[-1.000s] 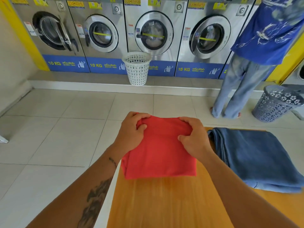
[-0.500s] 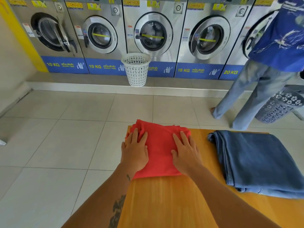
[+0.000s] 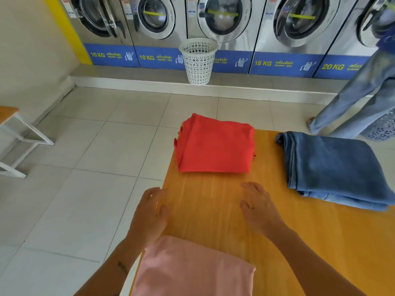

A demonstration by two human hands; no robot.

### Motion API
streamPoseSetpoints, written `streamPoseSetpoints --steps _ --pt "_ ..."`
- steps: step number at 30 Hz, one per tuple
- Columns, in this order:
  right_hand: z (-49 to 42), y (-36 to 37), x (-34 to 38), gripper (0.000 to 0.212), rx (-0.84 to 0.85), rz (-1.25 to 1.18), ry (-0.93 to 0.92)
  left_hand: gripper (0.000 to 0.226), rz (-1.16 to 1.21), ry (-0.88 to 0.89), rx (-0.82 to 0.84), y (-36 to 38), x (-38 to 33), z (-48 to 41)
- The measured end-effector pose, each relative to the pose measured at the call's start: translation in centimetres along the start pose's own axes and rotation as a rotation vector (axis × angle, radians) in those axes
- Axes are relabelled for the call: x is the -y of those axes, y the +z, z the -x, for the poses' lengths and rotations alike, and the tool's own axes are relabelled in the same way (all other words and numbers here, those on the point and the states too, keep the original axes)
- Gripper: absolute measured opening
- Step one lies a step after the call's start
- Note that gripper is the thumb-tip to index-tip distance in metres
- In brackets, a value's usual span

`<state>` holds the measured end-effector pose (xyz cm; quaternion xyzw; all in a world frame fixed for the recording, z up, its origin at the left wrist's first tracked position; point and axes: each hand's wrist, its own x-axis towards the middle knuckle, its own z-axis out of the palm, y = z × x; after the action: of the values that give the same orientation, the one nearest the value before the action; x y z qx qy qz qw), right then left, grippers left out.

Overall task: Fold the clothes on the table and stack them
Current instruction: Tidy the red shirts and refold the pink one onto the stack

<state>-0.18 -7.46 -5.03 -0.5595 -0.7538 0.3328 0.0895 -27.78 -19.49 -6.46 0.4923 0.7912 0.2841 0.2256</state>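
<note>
A folded red garment (image 3: pixel 214 147) lies at the far left corner of the wooden table (image 3: pixel 215 212). Folded blue jeans (image 3: pixel 333 167) rest to its right. A folded pink garment (image 3: pixel 192 268) sits at the near left edge, close to me. My left hand (image 3: pixel 150 214) hovers with fingers apart over the table's left edge, just beyond the pink garment. My right hand (image 3: pixel 259 208) is spread over bare wood, a little short of the red garment. Neither hand holds anything.
A white laundry basket (image 3: pixel 198 60) stands on the tiled floor before a row of washing machines (image 3: pixel 220 20). A person in jeans (image 3: pixel 352 99) stands at the far right beside a grey basket (image 3: pixel 382 127). A white-framed bench (image 3: pixel 12 133) is at the left.
My hands pressed the red garment flat, then let go and drew back toward me. The view tilted down, bringing the pink garment into sight.
</note>
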Motion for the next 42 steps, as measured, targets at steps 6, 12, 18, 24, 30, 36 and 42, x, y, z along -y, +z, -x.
streamPoseSetpoints --steps 6,12,18,24,30,36,42 --pt "5.7 1.1 -0.7 0.054 0.095 -0.084 0.023 0.041 0.098 -0.08 0.087 -0.1 -0.9 7.4" --pt "10.8 2.8 -0.4 0.051 0.167 -0.235 0.178 0.049 -0.055 -0.105 0.202 -0.3 -0.4 9.8" --pt "15.3 5.6 1.4 0.055 0.088 -0.523 0.393 0.059 -0.075 -0.134 0.313 -1.0 0.7 10.2" --pt "16.8 7.4 3.0 0.061 -0.027 -0.67 0.471 0.055 0.062 -0.059 0.311 -1.8 1.6 11.6" --pt "18.0 8.1 4.0 0.075 -0.023 -0.566 0.3 0.06 0.189 0.049 0.302 -2.1 2.0 12.1" --pt "18.8 8.7 4.4 0.049 -0.19 -0.298 0.194 0.039 0.198 0.139 0.206 -1.1 2.1 13.0" --pt "17.0 7.4 3.5 0.035 -0.249 -0.346 0.214 0.03 0.29 0.046 0.162 -0.1 0.6 11.9"
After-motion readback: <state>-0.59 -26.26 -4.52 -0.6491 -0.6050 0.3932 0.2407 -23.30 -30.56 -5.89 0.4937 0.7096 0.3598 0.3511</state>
